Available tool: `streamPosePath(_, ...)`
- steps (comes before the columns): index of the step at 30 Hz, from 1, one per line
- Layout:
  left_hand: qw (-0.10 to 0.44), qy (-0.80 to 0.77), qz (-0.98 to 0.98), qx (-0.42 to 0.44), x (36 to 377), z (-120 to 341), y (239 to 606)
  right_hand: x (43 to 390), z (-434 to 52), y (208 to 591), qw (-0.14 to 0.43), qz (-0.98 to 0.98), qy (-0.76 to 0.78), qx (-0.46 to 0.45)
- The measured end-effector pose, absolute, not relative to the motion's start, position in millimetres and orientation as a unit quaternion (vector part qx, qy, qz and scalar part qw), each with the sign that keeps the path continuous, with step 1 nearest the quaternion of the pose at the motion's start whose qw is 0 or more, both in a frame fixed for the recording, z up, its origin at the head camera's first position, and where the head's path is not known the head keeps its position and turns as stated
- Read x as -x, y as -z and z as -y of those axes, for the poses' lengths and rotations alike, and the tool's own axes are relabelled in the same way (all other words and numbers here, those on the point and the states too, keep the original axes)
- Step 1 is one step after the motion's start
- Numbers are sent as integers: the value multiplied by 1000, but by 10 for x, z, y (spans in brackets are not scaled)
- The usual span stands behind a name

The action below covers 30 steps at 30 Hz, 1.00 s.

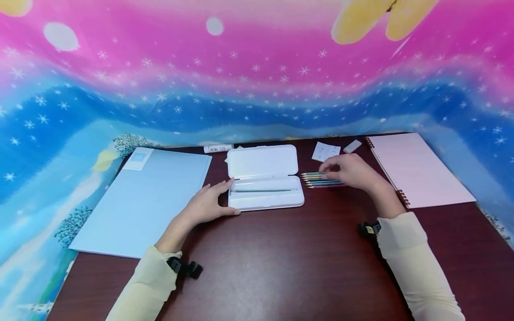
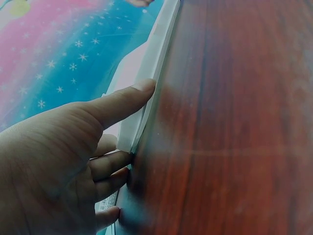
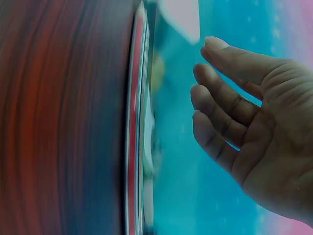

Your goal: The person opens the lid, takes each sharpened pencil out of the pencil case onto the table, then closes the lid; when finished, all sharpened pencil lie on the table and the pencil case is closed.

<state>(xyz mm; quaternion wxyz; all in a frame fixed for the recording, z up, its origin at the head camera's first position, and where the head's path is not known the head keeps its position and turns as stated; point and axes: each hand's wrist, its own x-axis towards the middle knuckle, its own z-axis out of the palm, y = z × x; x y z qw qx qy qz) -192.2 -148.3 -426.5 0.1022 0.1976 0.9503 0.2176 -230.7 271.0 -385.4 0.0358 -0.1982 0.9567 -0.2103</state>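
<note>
- Grip, left hand (image 1: 206, 205): loose, nothing enclosed; thumb and fingertips laid against left end of open white pencil case (image 1: 265, 178), judged a bracing hold to stop case sliding on surface (image 1: 281, 258).
- Left wrist view: thumb (image 2: 128, 98) extended along case edge, other fingers resting at corner below.
- Grip, right hand (image 1: 349, 174): spread and relaxed, holding nothing; hovered over row of coloured pencils (image 1: 317, 179), fingertips at or near them; contact could not be told. Right wrist view blurred; fingers (image 3: 220, 112) straight, apart from surface.
- Pencil case: centre of surface, lid folded back flat toward backdrop, tray nearer the person; white, rounded corners; one slim grey item lying lengthwise in tray.
- Coloured pencils: just right of case, side by side, tips toward it; placed within easy reach of tray, by judgement.
- Also present: blue folder (image 1: 148, 200) at left; pink spiral notebook (image 1: 417, 169) at right; white tube (image 1: 217, 148), small paper (image 1: 325, 151) and eraser (image 1: 352, 146) along far edge.
</note>
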Motion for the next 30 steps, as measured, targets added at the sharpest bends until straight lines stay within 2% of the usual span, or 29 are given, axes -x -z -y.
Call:
streamPosePath(8,104,-218,-951,-193,1917,1490,4277,2369,-2056,3907,76,-935,226,264)
streamPosePath(15,103,-220,-950,-195,1916,1478,4255,2425,-1686,3995,109,-928,185,304)
streamPosePath(24,101,-216,-951,-197,1931,1472,4245,2427,-1477,3985,107,-932,125,322)
streamPosePath(30,103,-214,-951,-197,1923,1484,4248,2410,-1554,3962,92,-933,138,320)
